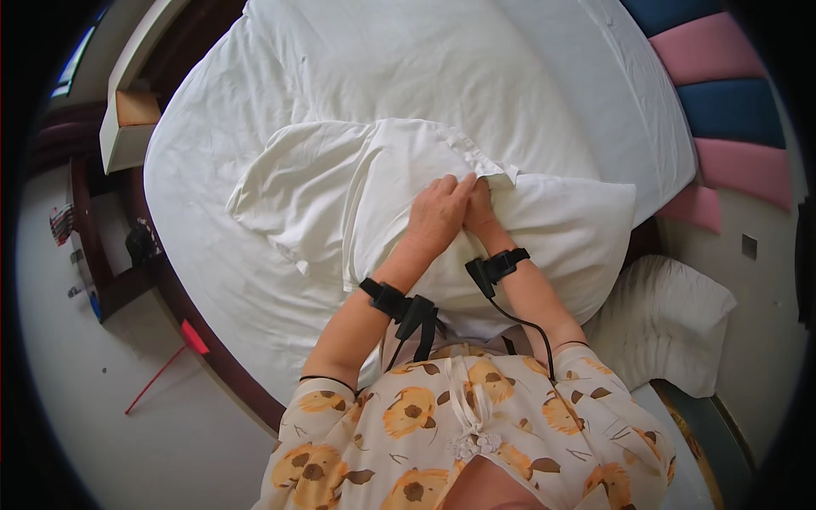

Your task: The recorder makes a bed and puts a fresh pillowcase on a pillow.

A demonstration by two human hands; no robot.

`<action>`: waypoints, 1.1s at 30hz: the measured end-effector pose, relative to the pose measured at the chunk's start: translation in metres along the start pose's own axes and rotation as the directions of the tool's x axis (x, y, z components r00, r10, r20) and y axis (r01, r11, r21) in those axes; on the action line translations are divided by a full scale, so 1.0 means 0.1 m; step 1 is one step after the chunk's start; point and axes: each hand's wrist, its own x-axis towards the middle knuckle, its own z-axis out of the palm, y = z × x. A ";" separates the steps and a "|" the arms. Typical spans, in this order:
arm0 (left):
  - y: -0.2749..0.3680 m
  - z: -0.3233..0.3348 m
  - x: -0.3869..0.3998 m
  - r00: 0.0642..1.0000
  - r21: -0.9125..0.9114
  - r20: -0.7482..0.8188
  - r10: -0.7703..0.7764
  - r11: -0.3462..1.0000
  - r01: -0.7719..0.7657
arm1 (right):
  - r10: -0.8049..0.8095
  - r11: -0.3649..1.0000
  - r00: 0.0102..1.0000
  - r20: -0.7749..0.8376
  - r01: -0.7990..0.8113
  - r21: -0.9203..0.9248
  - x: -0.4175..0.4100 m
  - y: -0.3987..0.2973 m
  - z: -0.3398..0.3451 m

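A loose white fabric cover (408, 159), perhaps a pillowcase or duvet cover, lies folded and rumpled over the near part of the bed. My left hand (440, 210) is at its hemmed edge, the fingers bent over the fabric and meeting my other hand. Close beside it, my right hand (482, 213) reaches to the same edge. A flap of the cover and the left fingers hide its fingertips. Black straps with small cabled devices circle both forearms. Beneath the cover spreads a white bed sheet (210, 153).
A pink and blue padded headboard (727, 115) stands at right. A white pillow (669, 325) sits beside the bed at lower right. Along the left run a dark wooden bed edge (223, 363) and a shelf (121, 293). A red long-handled tool (156, 379) lies on the floor.
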 end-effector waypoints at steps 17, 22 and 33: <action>0.22 0.03 -0.93 0.995 -0.467 0.098 -0.020 0.882 0.063 | 0.456 0.040 0.877 0.153 -0.192 0.981 0.31 -0.16 -0.06; -0.43 0.16 -1.25 0.963 -0.196 0.063 -0.261 0.943 0.269 | 0.331 0.666 0.922 -0.201 -0.077 0.742 0.54 0.03 -0.25; -1.17 0.79 -2.50 0.658 -0.102 -0.256 -0.708 0.697 0.710 | -0.162 0.901 0.981 -0.102 0.105 -0.422 -0.12 -0.15 -0.65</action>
